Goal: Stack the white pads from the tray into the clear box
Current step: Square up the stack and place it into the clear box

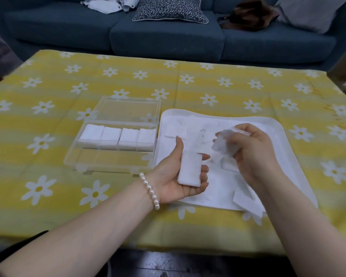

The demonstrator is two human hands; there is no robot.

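The left hand (180, 172) cradles a small stack of pads (189, 170) loosely over the tray's (268, 121) near-left edge, right of the clear box (116, 136), while the right hand (248, 148) pinches a blurred pad (224, 139); the loose stack could slide apart.

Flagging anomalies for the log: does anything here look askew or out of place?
One white pad hangs over the tray's near edge onto the tablecloth. Loose pads in the tray lie scattered and tilted, whereas the clear box's four stacks sit aligned.
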